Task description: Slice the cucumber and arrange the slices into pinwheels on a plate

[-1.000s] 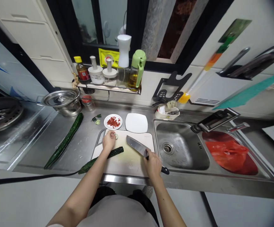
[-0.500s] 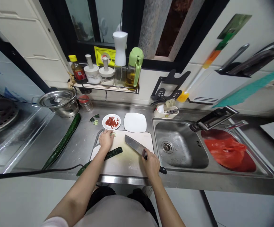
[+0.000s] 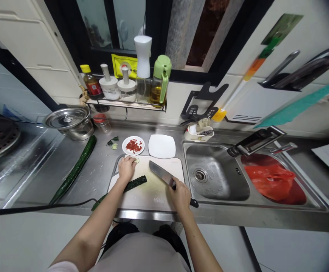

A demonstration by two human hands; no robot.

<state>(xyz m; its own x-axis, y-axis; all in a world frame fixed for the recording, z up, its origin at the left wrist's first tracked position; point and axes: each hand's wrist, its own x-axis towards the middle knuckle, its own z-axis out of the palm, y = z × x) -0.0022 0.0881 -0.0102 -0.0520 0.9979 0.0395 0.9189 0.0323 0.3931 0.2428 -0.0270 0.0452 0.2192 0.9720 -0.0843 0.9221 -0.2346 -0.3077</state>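
Note:
My right hand [image 3: 181,194] is wrapped round the black handle of a kitchen knife [image 3: 161,173], its blade angled up and left over the cutting board [image 3: 160,200]. At the board's upper left, my left hand [image 3: 126,169] has its fingers closed on a thin cucumber slice [image 3: 136,160], which shows at the fingertips. Beneath my left forearm lies a cut dark green cucumber [image 3: 136,183], partly hidden, its cut end pointing right. Behind the board stand a white plate of chopped red pieces [image 3: 133,146] and a bare white plate [image 3: 161,146].
A whole cucumber [image 3: 73,175] lies left of the board, near a lidded steel pot [image 3: 69,122]. Cucumber scraps [image 3: 114,142] sit behind. To the right is the sink [image 3: 218,181], with a red plastic bag [image 3: 269,181] in its second basin. A black cable [image 3: 39,208] crosses the front edge.
Both hands stay nearly where they were, the left still at the cucumber slice and the right on the knife. The whole view has shifted very slightly.

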